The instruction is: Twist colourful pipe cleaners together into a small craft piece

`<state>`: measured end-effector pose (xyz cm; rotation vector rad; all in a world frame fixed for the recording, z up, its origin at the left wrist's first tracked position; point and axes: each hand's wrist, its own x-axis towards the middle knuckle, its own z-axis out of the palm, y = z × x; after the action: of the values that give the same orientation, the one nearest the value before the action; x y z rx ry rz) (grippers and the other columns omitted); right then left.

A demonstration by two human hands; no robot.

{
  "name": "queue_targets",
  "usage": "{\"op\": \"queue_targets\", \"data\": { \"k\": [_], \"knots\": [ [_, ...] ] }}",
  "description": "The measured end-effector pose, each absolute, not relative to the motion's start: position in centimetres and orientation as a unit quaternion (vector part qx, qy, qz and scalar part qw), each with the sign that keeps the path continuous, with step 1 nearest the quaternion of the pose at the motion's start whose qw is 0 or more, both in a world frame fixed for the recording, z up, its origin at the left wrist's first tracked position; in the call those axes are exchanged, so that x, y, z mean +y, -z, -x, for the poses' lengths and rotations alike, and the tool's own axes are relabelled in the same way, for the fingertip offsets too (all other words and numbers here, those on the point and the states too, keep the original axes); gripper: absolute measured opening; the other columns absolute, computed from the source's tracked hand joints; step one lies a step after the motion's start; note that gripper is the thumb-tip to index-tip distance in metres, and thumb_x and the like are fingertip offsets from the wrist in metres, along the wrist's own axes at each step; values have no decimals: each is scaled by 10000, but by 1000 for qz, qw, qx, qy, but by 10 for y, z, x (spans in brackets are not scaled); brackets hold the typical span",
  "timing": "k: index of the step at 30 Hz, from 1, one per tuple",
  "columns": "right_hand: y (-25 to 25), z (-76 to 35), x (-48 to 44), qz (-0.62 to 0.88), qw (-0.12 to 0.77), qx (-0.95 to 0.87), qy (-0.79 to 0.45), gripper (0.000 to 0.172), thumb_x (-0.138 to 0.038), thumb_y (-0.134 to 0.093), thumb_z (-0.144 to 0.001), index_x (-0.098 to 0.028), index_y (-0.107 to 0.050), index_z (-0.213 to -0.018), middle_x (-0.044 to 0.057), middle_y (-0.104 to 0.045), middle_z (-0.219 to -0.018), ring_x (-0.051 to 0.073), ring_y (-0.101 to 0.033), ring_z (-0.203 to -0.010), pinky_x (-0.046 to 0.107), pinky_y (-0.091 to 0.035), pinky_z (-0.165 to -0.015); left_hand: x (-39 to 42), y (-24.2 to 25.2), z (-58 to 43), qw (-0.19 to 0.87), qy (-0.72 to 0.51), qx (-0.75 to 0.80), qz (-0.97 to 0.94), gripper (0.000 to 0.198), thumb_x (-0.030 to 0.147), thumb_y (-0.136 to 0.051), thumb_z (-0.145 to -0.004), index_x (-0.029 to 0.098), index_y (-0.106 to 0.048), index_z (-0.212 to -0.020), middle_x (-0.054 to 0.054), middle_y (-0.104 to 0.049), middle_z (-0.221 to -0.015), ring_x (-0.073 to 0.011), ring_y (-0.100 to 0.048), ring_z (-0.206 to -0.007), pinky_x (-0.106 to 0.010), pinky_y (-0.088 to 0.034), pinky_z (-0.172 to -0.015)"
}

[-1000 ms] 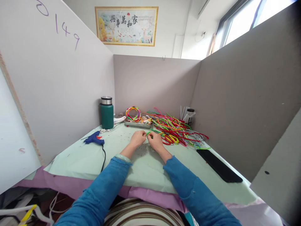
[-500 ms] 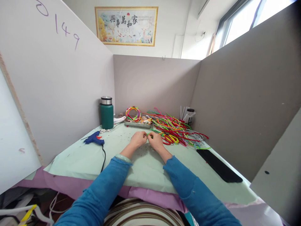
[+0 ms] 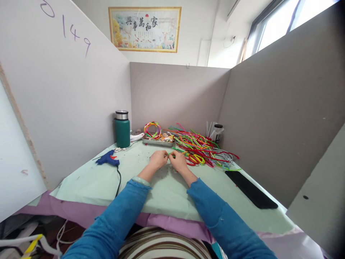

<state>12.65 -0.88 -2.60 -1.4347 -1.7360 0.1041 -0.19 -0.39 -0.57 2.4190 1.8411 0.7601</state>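
My left hand [image 3: 158, 159] and my right hand [image 3: 178, 160] meet over the middle of the table, fingertips almost touching. Both are closed in a pinch on a thin green pipe cleaner [image 3: 169, 154], of which only a short bit shows between the fingers. The rest of it is hidden by my hands. Just beyond my right hand spreads a heap of colourful pipe cleaners [image 3: 196, 144] in red, green, yellow, purple and grey. Behind my hands, a metal tray [image 3: 159, 142] holds a ring of coloured loops [image 3: 152, 130] and small pieces.
At left lies a blue glue gun [image 3: 107, 158] with its black cord trailing to the front edge. A green bottle [image 3: 122, 131] stands behind it. To the right are a black flat object [image 3: 250, 189] and a black-lidded jar [image 3: 217, 133]. Grey partitions [image 3: 178, 93] enclose the table.
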Motion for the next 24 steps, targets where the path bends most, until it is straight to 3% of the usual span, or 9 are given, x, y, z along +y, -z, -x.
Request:
{"op": "queue_targets", "data": {
  "k": [16, 24],
  "knots": [
    [26, -127, -8, 553, 455, -697, -46, 136, -252, -497, -780, -195, -615, -743, 26, -664, -743, 155, -578, -700, 239, -366, -636, -6, 4, 1, 13, -246, 602, -760, 292, 300, -434, -844, 197, -669, -982, -102, -682, -1001, -187, -600, -945, -240, -409, -777],
    [25, -127, -9, 542, 476, -691, -55, 141, -303, -511, -792, -199, -606, -789, 21, -665, -744, 154, -581, -678, 242, -369, -623, -6, 4, 3, -6, -247, 588, -770, 291, 293, -408, -851, 189, -673, -909, -105, -690, -915, -186, -609, -866, -245, -398, -724]
  ]
}}
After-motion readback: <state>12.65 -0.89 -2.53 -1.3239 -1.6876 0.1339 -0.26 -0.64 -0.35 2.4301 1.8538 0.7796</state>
